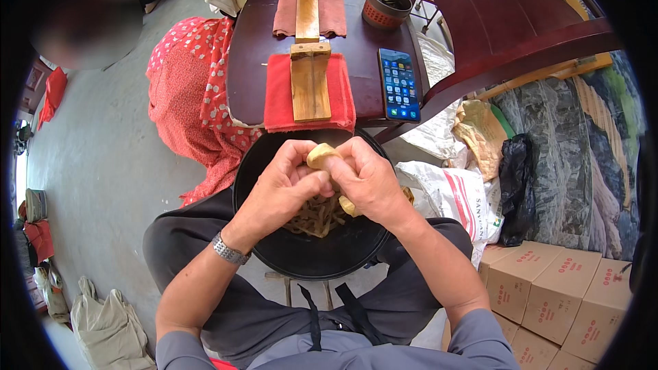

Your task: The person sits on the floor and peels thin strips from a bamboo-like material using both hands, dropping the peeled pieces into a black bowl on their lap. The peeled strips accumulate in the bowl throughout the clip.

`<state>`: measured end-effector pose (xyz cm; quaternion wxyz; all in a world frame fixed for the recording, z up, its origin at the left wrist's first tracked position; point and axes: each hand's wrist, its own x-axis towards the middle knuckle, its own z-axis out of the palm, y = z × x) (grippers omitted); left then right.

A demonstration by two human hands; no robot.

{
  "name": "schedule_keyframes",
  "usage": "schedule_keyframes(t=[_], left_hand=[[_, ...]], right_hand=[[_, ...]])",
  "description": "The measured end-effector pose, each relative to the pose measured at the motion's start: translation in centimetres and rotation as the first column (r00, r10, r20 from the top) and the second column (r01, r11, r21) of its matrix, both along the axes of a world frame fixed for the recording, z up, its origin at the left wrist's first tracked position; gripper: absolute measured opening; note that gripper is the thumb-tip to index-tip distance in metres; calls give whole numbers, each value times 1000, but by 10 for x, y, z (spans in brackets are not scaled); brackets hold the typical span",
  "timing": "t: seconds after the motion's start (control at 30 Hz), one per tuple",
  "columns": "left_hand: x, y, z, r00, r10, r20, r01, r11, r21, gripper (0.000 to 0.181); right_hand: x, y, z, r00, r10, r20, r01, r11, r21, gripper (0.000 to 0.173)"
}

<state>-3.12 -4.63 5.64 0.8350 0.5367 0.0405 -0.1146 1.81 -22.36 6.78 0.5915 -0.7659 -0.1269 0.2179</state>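
Observation:
Over a black round tub [318,270], my left hand [295,180] and my right hand [365,174] meet and pinch a pale yellow, curved piece [323,155] between their fingers. Its material is hard to tell, and the fingers hide much of it. A second yellow piece [349,206] shows beneath my right hand; whether that hand holds it is unclear. Brown dried-looking strips [320,218] lie in the tub below both hands. Just beyond my fingertips, a wooden device [311,90] stands on a folded red cloth [342,108] at the chair seat's near edge.
The dark wooden chair seat [252,77] also bears a smartphone [399,85] with its screen lit and a round container [387,6]. Red patterned fabric [185,82] hangs at left. White sacks [452,195] and cardboard boxes [552,288] stand at right. Other people sit nearby.

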Motion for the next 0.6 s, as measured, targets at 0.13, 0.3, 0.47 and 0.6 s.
schedule_keyframes(t=[0.13, 0.3, 0.47, 0.6], left_hand=[[-1, 1, -8, 998, 2, 65, -7, 997, 76, 30], [1, 9, -8, 999, 21, -50, -21, 1000, -2, 18], [1, 9, -6, 995, 30, -94, -27, 999, 30, 16], [3, 13, 0, 994, -22, -107, 16, 998, -54, 25]], right_hand=[[6, -6, 6, 949, 78, -304, -47, 993, 108, 25], [1, -7, 11, 962, 243, -122, -239, 970, 46, 29], [-8, -4, 3, 872, 323, 367, -213, 927, -309, 33], [-6, -3, 5, 829, 292, 476, -128, 929, -346, 31]])
